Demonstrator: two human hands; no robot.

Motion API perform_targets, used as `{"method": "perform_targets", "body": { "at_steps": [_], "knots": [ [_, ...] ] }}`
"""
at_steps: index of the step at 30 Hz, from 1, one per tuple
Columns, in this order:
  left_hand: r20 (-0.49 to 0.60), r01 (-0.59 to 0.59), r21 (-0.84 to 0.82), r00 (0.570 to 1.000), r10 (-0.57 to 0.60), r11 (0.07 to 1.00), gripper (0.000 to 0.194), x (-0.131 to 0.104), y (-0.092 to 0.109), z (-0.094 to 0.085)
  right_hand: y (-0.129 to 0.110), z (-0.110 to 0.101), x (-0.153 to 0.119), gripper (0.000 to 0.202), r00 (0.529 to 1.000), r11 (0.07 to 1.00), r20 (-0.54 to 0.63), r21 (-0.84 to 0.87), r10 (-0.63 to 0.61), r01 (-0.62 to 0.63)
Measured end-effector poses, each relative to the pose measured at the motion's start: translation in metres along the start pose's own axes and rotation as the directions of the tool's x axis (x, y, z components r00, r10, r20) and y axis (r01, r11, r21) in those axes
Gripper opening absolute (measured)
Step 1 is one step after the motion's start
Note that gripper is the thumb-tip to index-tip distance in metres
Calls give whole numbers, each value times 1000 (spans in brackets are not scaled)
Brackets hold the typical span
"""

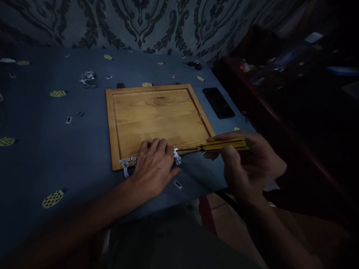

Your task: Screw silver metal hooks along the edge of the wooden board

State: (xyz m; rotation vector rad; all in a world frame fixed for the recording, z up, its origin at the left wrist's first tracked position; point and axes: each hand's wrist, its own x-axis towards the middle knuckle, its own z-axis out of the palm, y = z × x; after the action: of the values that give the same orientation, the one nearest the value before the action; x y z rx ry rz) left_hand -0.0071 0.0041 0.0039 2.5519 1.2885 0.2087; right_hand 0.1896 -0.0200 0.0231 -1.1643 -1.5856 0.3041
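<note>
A framed wooden cabinet door (157, 112) lies flat on the table. Metal hinges sit along its near edge: one hinge (125, 164) at the left corner, and another hinge (176, 157) just right of my left hand. My left hand (154, 166) rests over that edge, its fingers bent down on the wood and its thumb below the edge; what lies under the palm is hidden. My right hand (246, 160) is closed around a yellow-handled screwdriver (224, 144), held nearly level. Its thin shaft points left, with the tip at the right hinge.
A blue cloth with pineapple prints (81, 149) covers the table. Right of the door lies a black phone (218, 102); keys (195, 65) are behind. Loose metal hardware (88, 79) and small screws (80, 113) lie left. Patterned fabric (140, 26) rises behind the table.
</note>
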Motion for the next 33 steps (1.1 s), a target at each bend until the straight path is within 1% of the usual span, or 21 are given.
{"method": "perform_targets", "body": {
  "at_steps": [1,3,7,13,15,18,21,26,30,33],
  "knots": [
    [3,-2,-2,1000,2,1000,38,0,0,0,1,1,-1,10,999,1000,-45,12,9,-8],
    [12,-2,-10,1000,2,1000,38,0,0,-2,1,1,-2,11,996,999,-80,29,34,-32],
    [33,7,-31,999,-6,999,40,0,0,-4,0,1,-4,11,999,999,-27,15,29,-29],
    [-27,-12,-23,1000,11,1000,38,0,-2,0,-6,1,-4,12,999,998,-12,-39,43,-44],
    [-31,-13,-25,999,12,1000,38,-1,-2,1,-4,-2,-5,13,1000,999,9,-51,19,-18],
    [-18,-17,-40,1000,17,999,38,0,-2,0,1,-7,-7,17,996,997,66,-47,-53,56],
    [7,-8,-41,1000,8,999,38,0,0,-3,4,-12,-11,20,991,994,104,-60,-85,91],
    [35,13,-35,999,-12,999,41,0,0,-4,4,-18,-11,20,984,987,144,-103,-109,125],
    [6,-1,-45,1000,1,999,47,0,-3,-4,3,-26,-11,23,974,988,216,-117,-71,98],
    [-18,-11,-84,1000,10,996,54,0,-6,-10,3,-30,-14,22,963,993,263,-88,-58,84]
  ]
}}
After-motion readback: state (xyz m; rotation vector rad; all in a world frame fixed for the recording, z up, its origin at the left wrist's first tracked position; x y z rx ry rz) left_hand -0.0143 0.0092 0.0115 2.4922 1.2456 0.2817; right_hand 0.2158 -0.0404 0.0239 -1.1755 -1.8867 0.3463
